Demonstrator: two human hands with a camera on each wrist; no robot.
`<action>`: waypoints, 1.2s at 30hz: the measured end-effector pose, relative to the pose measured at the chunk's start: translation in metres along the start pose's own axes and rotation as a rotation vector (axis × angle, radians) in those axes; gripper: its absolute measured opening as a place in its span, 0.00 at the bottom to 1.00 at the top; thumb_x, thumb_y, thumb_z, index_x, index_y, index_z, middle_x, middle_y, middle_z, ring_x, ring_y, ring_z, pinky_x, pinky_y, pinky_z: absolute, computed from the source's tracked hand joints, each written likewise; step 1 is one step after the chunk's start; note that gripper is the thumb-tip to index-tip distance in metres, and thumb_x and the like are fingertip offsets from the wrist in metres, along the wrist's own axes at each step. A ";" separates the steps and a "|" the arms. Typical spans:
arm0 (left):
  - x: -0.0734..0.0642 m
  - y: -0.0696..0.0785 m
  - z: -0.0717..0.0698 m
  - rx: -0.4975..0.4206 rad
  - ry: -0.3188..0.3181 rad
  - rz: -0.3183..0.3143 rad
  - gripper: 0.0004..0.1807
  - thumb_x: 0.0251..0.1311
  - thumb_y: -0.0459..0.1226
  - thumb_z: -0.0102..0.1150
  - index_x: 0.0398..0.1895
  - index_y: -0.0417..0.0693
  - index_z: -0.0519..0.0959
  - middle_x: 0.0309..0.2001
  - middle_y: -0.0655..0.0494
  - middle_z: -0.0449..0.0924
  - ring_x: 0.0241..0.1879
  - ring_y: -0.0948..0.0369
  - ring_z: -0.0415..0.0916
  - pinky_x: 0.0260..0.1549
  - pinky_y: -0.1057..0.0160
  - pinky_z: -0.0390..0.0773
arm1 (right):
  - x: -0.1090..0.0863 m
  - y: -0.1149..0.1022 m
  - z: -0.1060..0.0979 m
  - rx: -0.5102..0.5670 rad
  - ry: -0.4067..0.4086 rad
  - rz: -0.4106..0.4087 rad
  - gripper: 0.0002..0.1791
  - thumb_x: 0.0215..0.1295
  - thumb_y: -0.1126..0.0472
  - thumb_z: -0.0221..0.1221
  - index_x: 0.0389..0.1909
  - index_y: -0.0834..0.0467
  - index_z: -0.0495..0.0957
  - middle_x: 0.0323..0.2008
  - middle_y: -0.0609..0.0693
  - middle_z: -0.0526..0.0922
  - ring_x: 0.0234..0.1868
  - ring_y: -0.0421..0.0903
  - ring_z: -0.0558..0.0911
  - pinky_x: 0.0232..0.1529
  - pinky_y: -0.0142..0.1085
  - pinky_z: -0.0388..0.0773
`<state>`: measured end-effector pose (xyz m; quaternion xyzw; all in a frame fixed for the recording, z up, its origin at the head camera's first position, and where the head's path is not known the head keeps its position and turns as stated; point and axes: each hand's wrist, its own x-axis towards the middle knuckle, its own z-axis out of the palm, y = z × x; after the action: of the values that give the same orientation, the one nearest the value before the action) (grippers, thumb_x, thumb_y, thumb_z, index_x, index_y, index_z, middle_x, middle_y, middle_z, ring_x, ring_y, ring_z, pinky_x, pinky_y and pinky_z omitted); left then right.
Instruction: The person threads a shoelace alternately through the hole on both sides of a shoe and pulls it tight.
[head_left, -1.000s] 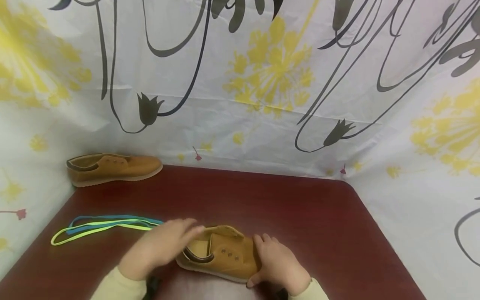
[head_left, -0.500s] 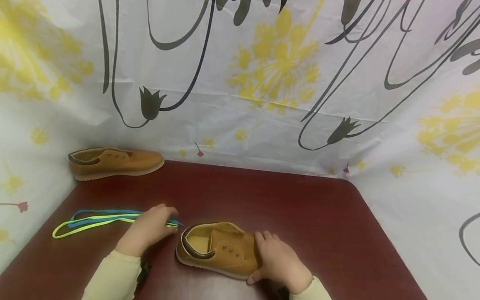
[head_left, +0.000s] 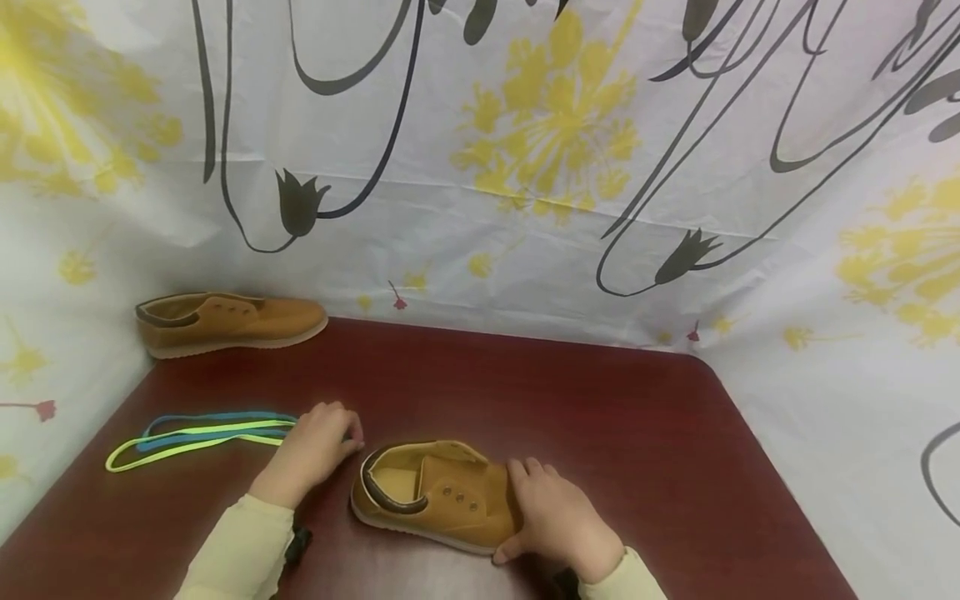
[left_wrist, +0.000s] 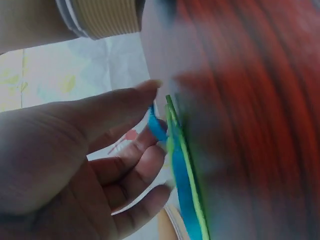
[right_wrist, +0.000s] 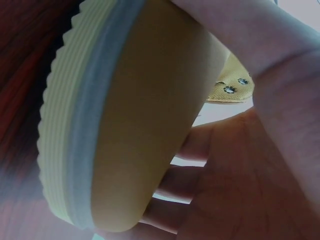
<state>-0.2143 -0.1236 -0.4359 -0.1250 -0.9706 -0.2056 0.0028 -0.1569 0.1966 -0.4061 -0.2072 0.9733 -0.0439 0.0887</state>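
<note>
Left of centre, slips and tangles are the worry

On a dark reddish-brown wooden tabletop, a tan low-cut shoe with a pale ridged sole sits upright, toe towards the right. The right hand grips that toe, thumb on the near side and fingers round the far side. With only the toe held, a hard push at the heel could probably swing the shoe round; squeezing too firmly might crease the soft upper.

Just beyond the heel, apart from it, the left hand has its fingers half curled. The left wrist view shows the end of a flat blue shoelace between thumb and index finger; whether they pinch it firmly I cannot tell. A light hold could let so thin an end slide out.

Tangling looks the likelier trouble. A bright yellow-green shoelace lies against the blue one, its ends just beside the fingertips, so a quick pull could drag both along or catch the wrong colour.

Another tan shoe lies well apart at the back left, seemingly clear of any knock unless the trailing loops are flung that way.
</note>
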 end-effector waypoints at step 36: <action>-0.024 0.018 -0.080 -0.645 -0.031 -0.165 0.22 0.77 0.35 0.36 0.59 0.42 0.81 0.47 0.41 0.81 0.48 0.49 0.75 0.49 0.51 0.77 | 0.001 0.005 0.001 0.031 -0.013 -0.005 0.65 0.27 0.33 0.80 0.64 0.67 0.69 0.57 0.65 0.79 0.56 0.61 0.80 0.55 0.53 0.81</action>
<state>-0.1909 -0.1457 -0.3566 -0.0437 -0.8624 -0.4998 -0.0681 -0.1602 0.2009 -0.4080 -0.2083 0.9714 -0.0576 0.0981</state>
